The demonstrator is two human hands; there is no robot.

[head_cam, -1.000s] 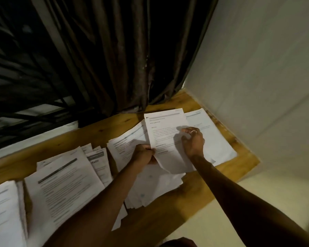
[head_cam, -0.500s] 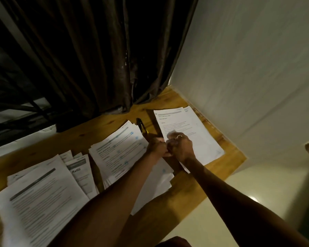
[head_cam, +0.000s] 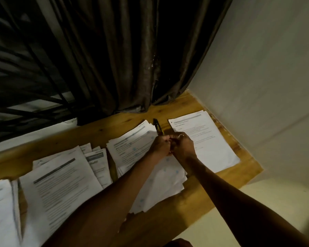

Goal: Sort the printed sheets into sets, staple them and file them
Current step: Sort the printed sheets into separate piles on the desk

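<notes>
White printed sheets (head_cam: 57, 193) lie in overlapping piles on the wooden table (head_cam: 103, 129) nearest me, and my forearms cross a fanned stack (head_cam: 128, 148) beyond them. Over its far edge my left hand (head_cam: 161, 145) and my right hand (head_cam: 183, 147) meet knuckle to knuckle, fingers curled tight, though I cannot tell what they clamp. The black and yellow stapler (head_cam: 157, 128) pokes out just past my left fingers, between that stack and a neat pile (head_cam: 209, 139) by the wall (head_cam: 257, 68).
</notes>
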